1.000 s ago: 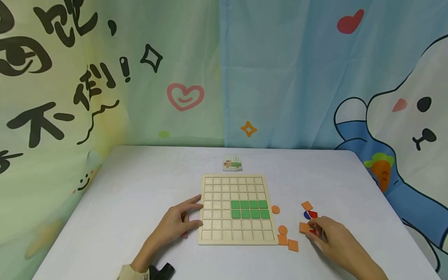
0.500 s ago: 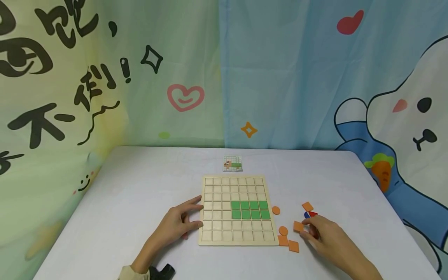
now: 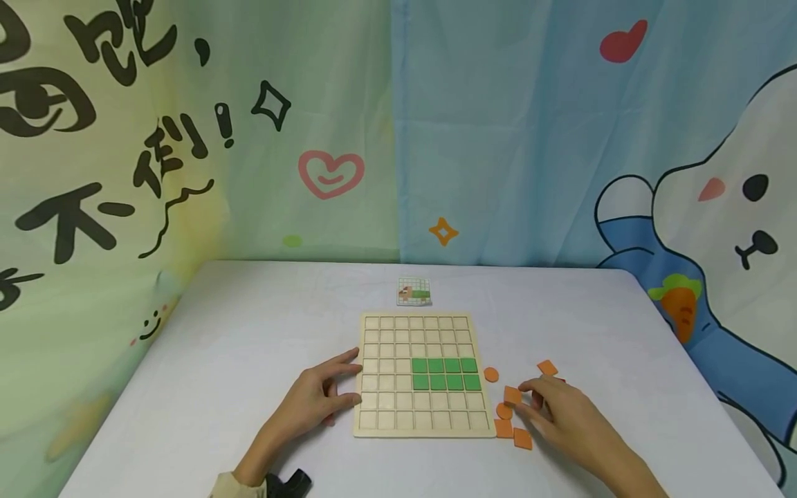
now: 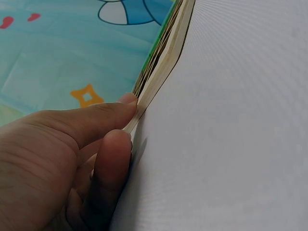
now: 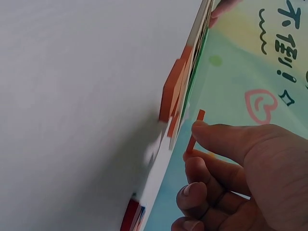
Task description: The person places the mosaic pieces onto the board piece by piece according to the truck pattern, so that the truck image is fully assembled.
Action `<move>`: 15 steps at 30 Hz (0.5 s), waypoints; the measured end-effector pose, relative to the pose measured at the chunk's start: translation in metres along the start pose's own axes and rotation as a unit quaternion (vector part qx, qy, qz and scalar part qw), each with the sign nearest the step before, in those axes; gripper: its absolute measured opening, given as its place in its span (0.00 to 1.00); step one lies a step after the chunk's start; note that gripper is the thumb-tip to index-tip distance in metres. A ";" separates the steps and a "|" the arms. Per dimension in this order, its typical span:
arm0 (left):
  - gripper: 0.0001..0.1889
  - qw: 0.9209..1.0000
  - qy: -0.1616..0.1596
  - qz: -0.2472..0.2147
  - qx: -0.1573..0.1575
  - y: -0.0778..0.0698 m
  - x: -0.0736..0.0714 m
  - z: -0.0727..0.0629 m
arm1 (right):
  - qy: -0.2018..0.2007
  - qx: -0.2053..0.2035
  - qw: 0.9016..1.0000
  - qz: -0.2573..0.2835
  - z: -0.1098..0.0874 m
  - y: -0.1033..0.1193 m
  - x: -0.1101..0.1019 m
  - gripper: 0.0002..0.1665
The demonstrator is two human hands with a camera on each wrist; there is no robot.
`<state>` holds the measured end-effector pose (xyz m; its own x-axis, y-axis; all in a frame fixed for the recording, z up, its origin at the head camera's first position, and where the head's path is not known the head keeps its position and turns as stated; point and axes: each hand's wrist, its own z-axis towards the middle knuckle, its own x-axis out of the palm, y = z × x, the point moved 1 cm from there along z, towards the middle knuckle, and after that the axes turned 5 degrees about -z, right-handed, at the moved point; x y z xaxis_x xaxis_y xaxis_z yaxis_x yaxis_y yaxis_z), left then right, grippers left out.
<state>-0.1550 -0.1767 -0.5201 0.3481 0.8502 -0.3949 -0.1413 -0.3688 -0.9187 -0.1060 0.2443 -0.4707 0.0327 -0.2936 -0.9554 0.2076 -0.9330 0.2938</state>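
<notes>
A wooden grid board (image 3: 386,401) lies on the table, with a block of green square tiles (image 3: 444,373) in two rows on its right half. At the board's left edge, my left hand (image 3: 314,394) rests with fingertips and thumb touching the rim; the left wrist view shows the thumb (image 4: 113,154) by the wooden side. My right hand (image 3: 575,422) pinches an orange square tile (image 3: 512,395) between thumb and index finger, right of the board. In the right wrist view the pinched tile appears edge-on, raised off the table.
Several loose orange pieces, including a round one (image 3: 490,374) and a square one (image 3: 522,438), lie by the board's right side. Another orange square (image 3: 547,367) is beyond the right hand. A small picture card (image 3: 414,291) lies behind the board. A printed curtain (image 3: 498,138) backs the table.
My right hand has picked up an orange square tile from the loose pieces and carried it left towards the board. The left hand has stayed at the board's left edge.
</notes>
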 end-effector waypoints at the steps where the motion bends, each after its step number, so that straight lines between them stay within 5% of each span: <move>1: 0.29 1.000 0.000 0.001 0.000 0.000 0.000 0.000 | -0.004 -0.006 1.000 0.002 0.001 0.001 0.000 0.16; 15: 0.29 1.000 0.001 0.008 -0.005 0.001 0.000 0.001 | -0.022 -0.047 0.998 0.019 0.009 0.018 0.006 0.13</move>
<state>-0.1556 -0.1765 -0.5209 0.3473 0.8434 -0.4099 -0.1384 -0.3862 -0.9120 -0.1108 0.2238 -0.4707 -0.0008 -0.3393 -0.9407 0.2974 -0.8982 0.3238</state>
